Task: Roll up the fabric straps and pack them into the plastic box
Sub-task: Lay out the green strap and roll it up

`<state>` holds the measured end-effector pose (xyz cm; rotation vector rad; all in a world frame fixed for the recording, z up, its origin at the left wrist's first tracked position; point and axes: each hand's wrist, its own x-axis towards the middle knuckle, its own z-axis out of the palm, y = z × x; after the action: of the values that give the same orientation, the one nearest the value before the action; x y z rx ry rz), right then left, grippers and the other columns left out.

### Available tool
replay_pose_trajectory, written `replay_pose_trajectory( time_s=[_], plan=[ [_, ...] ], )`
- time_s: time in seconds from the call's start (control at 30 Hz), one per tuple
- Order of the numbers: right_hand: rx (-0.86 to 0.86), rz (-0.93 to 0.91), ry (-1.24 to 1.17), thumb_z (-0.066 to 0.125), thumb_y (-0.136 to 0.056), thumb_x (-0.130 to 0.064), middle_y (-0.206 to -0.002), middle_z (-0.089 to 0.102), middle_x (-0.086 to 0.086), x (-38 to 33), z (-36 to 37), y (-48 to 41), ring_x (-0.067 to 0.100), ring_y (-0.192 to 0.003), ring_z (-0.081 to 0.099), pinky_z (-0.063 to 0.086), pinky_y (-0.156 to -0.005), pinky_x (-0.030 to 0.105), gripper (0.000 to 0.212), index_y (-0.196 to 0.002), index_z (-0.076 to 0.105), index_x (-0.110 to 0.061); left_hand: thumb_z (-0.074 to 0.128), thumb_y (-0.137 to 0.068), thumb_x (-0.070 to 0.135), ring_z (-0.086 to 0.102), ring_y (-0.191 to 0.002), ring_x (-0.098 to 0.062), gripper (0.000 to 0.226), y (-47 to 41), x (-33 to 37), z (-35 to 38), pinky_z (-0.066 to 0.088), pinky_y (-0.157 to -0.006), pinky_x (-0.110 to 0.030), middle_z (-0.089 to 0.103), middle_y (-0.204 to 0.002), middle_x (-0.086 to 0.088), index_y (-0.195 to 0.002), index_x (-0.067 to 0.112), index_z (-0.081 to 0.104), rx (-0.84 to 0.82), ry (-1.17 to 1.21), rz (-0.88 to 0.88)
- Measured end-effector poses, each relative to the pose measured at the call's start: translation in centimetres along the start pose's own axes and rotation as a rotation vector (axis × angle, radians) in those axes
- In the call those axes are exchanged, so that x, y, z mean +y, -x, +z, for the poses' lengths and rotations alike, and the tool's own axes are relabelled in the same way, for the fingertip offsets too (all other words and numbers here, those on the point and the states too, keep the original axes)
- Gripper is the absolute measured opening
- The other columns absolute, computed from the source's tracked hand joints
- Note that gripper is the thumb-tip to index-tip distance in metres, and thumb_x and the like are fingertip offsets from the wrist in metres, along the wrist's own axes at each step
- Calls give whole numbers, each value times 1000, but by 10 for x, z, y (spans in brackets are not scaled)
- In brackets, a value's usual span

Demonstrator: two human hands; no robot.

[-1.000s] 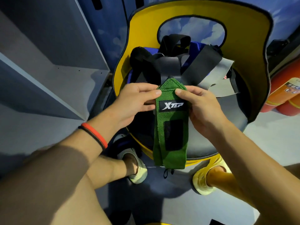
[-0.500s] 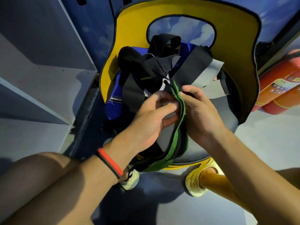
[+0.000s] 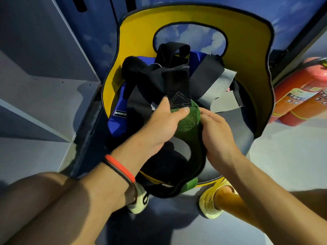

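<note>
At centre, a green strap (image 3: 190, 119) of coarse woven fabric, gripped by both hands. Left hand (image 3: 164, 124) curled round its rounded, folded top from 9 o'clock, thumb flat across the weave, other fingers tucked underneath. Right hand (image 3: 217, 137) on the same fold from 3 o'clock, fingers bent against its edge. From there, trailing toward 6 o'clock in a loose curve, with a fuzzy black strip along the inner face and a green end showing at the bottom.

Just above the thumb, toward 12 o'clock, a flat black band (image 3: 177, 85) with a triangle of pale stitching. Around that, a tangled heap of straps (image 3: 141, 75): black, royal blue with a small white label, smooth grey. All piled on a grey seat (image 3: 235, 124) inside a curved yellow shell (image 3: 247, 55) with an oval cut-out.

On the left wrist, a thin red and black wristband (image 3: 123, 172). At 3 o'clock, red cylindrical fire extinguishers (image 3: 300, 96), tilted. At 9 o'clock, matt grey shelves (image 3: 53, 96). At 6 o'clock, pale yellow shoes (image 3: 210, 206).
</note>
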<state>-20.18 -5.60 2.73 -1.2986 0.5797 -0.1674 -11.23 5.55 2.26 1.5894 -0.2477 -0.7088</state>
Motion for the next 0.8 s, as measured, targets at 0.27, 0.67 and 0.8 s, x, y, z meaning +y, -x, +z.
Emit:
replay_pose_trajectory(
  time_s=[0.27,0.67,0.8],
  plan=[
    [77,-73,143,54,-105,-25,-100,71,22,3,-4,-6,32,-91,69,52,-94,59,27,-102,73,-7,54,-98,34,52,-126,-13,42,-8,7,7,46,-107,-40,50,-141,5,-138,29,43,36,-303,73],
    [199,-112,65,46,-106,-34,-108,77,5,-15,-28,-35,29,-107,71,51,-103,56,32,-110,74,-20,53,-92,60,39,-144,-12,83,-31,9,52,33,-120,-39,42,-158,3,-160,23,24,65,-113,123],
    [237,-74,81,42,-109,-34,-107,77,-2,-14,-36,-53,20,-106,71,52,-102,51,31,-113,71,-25,51,-105,41,38,-134,-3,69,-56,6,64,34,-109,-27,41,-145,13,-162,23,17,50,-64,55]
  ],
)
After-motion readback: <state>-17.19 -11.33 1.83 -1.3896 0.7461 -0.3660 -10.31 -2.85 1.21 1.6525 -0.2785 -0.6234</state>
